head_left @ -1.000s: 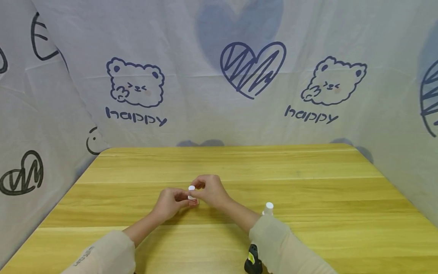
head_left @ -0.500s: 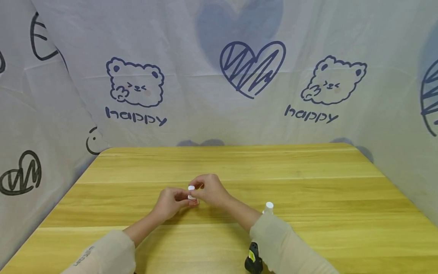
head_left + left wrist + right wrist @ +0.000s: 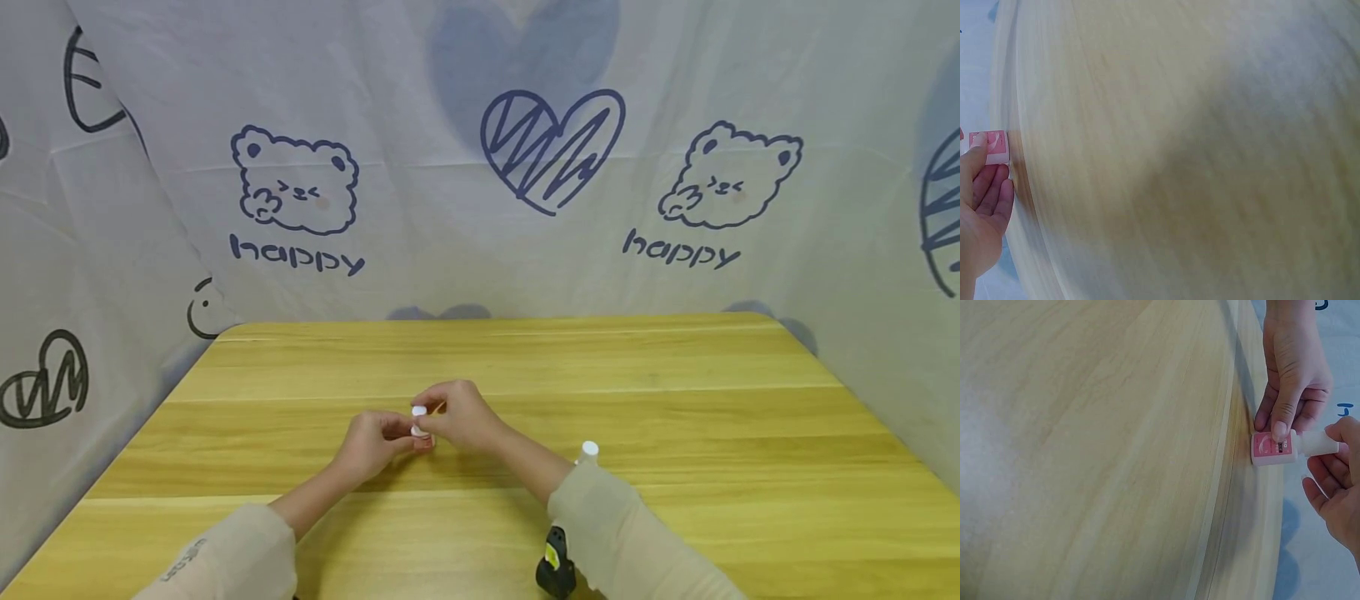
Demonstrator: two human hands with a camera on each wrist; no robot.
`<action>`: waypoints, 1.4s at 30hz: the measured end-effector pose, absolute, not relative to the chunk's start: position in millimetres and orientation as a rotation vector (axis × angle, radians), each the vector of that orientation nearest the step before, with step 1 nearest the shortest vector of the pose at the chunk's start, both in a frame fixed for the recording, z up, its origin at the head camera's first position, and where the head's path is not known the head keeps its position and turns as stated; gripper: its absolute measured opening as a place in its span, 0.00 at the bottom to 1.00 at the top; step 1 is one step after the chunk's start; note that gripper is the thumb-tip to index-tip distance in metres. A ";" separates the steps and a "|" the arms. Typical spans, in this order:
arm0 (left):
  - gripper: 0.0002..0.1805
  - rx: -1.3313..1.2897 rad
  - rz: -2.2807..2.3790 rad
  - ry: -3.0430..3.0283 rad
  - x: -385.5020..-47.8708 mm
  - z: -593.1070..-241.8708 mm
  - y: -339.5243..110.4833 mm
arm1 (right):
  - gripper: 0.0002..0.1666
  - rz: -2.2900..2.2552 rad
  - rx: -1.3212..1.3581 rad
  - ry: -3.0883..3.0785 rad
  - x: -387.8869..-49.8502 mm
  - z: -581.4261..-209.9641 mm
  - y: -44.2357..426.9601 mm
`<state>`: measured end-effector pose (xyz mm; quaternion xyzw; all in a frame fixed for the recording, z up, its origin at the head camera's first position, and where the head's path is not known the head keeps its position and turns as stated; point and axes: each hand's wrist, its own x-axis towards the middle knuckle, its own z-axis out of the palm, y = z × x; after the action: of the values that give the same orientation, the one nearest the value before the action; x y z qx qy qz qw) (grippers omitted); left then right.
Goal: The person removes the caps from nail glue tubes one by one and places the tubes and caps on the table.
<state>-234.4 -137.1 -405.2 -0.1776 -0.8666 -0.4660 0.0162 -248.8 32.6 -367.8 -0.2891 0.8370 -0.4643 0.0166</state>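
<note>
Table looked like wood or a wood-look laminate, couldn't tell which, but it was smooth with a soft sheen, and a hazy pale glare showed on it in the right wrist view. Bottle was smooth plastic as far as I could see, with a printed label, paper or film, hard to say. Cap seemed to be plain plastic, and the other cap looked about the same. Backdrop was cloth, matt and a bit creased. Sleeves were matt cloth too, and the black gadget looked like plastic.
</note>
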 end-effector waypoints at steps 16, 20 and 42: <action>0.10 -0.573 -1.449 -2.681 -234.2 -406.1 -137.4 | 0.13 -1.548 -0.817 2.638 -246.6 -371.9 32.2; 0.08 -0.570 -1.462 -2.676 -233.5 -406.1 -137.1 | 0.09 -1.573 -0.808 2.678 -246.4 -376.2 30.0; 0.11 -0.563 -1.460 -2.685 -232.5 -404.2 -136.8 | 0.06 -1.514 -0.837 2.690 -244.4 -369.1 29.7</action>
<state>-232.5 -136.8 -404.2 -0.1810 -0.8639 -0.4698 0.0172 -244.4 29.7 -369.1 -0.2615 0.8408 -0.4731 -0.0282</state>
